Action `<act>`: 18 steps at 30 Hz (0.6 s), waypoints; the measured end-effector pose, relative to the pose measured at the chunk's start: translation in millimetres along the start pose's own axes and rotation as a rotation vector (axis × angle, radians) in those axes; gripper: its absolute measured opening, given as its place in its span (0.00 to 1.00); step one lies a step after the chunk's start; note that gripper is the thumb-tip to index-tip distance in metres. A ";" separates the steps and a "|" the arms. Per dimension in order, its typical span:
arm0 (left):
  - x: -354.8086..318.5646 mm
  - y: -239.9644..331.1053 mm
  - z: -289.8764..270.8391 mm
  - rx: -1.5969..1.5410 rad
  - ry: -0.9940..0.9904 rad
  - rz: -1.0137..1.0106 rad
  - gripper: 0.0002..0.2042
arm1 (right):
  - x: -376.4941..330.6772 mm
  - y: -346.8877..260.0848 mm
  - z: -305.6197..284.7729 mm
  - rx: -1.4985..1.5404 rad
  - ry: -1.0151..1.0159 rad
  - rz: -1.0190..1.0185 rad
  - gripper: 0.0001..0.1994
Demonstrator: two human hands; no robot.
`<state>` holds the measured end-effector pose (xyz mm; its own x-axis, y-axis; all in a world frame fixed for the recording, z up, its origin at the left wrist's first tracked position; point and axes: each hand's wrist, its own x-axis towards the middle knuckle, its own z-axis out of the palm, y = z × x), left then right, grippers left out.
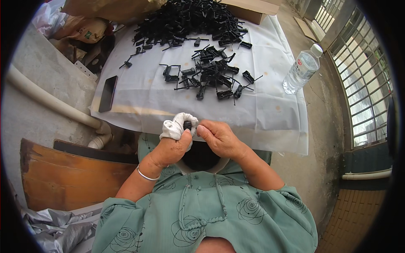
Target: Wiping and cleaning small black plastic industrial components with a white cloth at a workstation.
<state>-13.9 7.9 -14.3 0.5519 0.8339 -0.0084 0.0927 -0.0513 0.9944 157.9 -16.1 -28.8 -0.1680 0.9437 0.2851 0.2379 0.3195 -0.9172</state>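
A small black plastic part (187,125) sits in my left hand (174,147), whose fingers are closed around it. White cloth (170,130), perhaps a glove, covers the fingers of that hand, while its thumb is bare and presses by the part. Close beside it, my right hand (220,138) is closed in a pinch, its thumb and fingertips nearly touching the cloth; what it holds, if anything, is hidden. Both hands are at the table's near edge, above a dark-filled tub with a pale rim (224,163). A loose cluster of black plastic parts with thin arms (215,71) lies ahead.
A large heap of similar black parts (190,21) covers the far side of the sheeted table (270,122). A phone (108,93) lies at the left edge and a clear water bottle (301,69) stands at the right. Cardboard (249,12) sits behind; a wooden board (71,175) leans at left.
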 end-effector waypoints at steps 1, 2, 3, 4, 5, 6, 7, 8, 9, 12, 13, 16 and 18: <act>0.3 -1.4 -0.3 0.073 0.017 0.010 0.13 | 0.6 -1.8 -0.2 0.020 -0.073 0.019 0.10; 0.9 -0.7 0.7 0.072 0.013 0.011 0.13 | 1.3 -2.8 -0.1 0.040 -0.146 0.039 0.11; 1.0 1.2 1.6 0.189 0.010 0.000 0.13 | 2.0 -2.4 1.0 0.039 -0.143 0.040 0.11; 1.1 3.1 2.9 0.307 0.008 -0.011 0.12 | 2.9 -1.4 2.5 0.026 -0.136 0.055 0.10; 1.4 4.7 5.9 0.307 0.004 -0.010 0.12 | 3.7 -0.3 4.4 0.012 -0.130 0.070 0.09; 1.7 5.6 10.3 0.412 0.058 0.120 0.12 | 3.3 1.2 7.2 0.012 -0.129 0.071 0.09; 1.9 5.7 12.9 0.516 0.112 0.252 0.12 | 1.4 2.9 11.2 -0.002 -0.086 0.048 0.09; 2.1 4.6 12.8 0.514 0.111 0.251 0.12 | -0.3 5.0 14.9 -0.016 -0.043 0.025 0.08; 2.4 3.3 12.1 0.514 0.114 0.248 0.12 | -1.8 8.0 18.5 -0.018 -0.041 0.027 0.08; 1.1 -6.0 14.3 0.505 0.132 0.223 0.11 | -5.2 13.2 25.7 0.007 0.028 0.037 0.09; 0.1 -9.7 15.1 0.497 0.151 0.201 0.11 | -5.9 13.1 27.0 0.043 0.039 0.052 0.09; 0.3 -15.6 22.7 0.452 0.202 0.228 0.11 | -6.0 11.8 23.8 0.051 0.040 0.063 0.09; -1.3 -20.2 23.8 0.381 0.186 0.208 0.12 | -5.1 10.0 16.8 0.024 0.028 0.055 0.09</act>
<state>3.2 -5.2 -36.9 0.4366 0.8669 0.2406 0.3127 -0.3970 0.8629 145.0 -19.2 -44.1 -0.1284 0.9619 0.2412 0.2234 0.2650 -0.9380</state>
